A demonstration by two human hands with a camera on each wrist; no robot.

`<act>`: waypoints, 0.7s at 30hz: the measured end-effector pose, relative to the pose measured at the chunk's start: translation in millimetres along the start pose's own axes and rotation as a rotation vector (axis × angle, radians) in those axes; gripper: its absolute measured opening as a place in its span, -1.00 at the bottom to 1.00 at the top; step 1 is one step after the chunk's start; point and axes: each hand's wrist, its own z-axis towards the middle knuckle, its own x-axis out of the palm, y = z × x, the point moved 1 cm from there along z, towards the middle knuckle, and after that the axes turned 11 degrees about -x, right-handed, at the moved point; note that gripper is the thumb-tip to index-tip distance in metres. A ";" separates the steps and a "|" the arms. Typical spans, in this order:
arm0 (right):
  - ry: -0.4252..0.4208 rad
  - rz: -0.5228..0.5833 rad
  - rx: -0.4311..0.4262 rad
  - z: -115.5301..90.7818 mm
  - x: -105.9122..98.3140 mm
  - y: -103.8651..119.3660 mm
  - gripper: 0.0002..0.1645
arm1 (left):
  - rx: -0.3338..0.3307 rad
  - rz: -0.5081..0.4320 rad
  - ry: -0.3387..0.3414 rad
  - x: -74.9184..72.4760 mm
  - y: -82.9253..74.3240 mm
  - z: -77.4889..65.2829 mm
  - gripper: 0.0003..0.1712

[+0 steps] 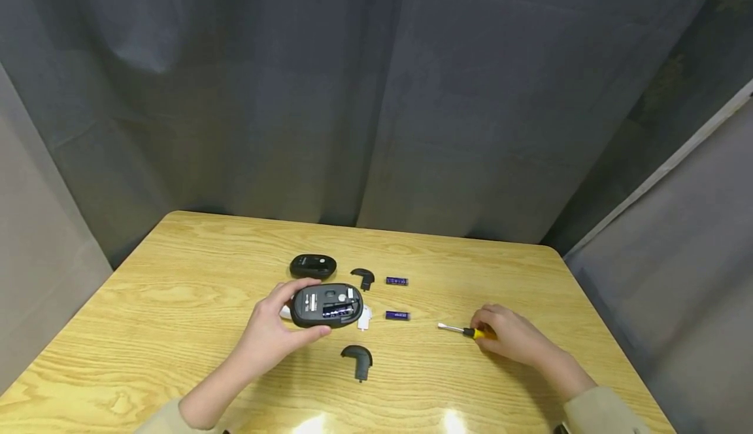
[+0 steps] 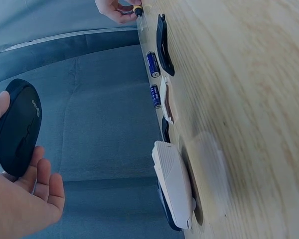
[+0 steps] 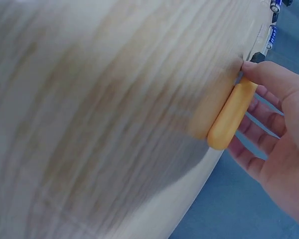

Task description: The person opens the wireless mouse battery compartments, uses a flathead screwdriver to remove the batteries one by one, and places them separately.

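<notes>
My left hand (image 1: 267, 333) grips a black computer mouse (image 1: 327, 305) by its edges, above the table. The mouse's underside faces the head camera, its battery compartment uncovered with a purple-blue battery (image 1: 337, 311) inside. In the left wrist view, the same mouse (image 2: 21, 127) shows its smooth top, between thumb and fingers. At the right, my right hand (image 1: 510, 334) pinches the yellow handle of a screwdriver (image 3: 234, 112) low at the table, thumb near its black collar. The screwdriver's metal shaft points left, towards the loose batteries.
Another black mouse (image 1: 313, 265) lies farther back. A white mouse (image 2: 173, 181) is mostly hidden behind the held one in the head view. Two black covers (image 1: 360, 359), a white cover (image 1: 365, 318) and two loose batteries (image 1: 397, 316) lie on the wooden table (image 1: 176, 303). Grey curtains (image 1: 294, 94) hang behind.
</notes>
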 end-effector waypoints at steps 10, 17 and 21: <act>0.026 0.084 0.029 8.3 -10.7 5.8 -0.80 | 0.017 0.005 0.008 -0.9 -0.9 0.8 -0.23; -0.032 0.098 -0.030 14.6 -22.9 15.0 -0.78 | 0.017 0.005 0.011 -0.2 -1.3 0.4 -0.25; -0.074 0.100 -0.065 19.5 -31.8 21.3 -0.76 | 0.018 0.009 0.008 0.0 -1.1 0.8 -0.23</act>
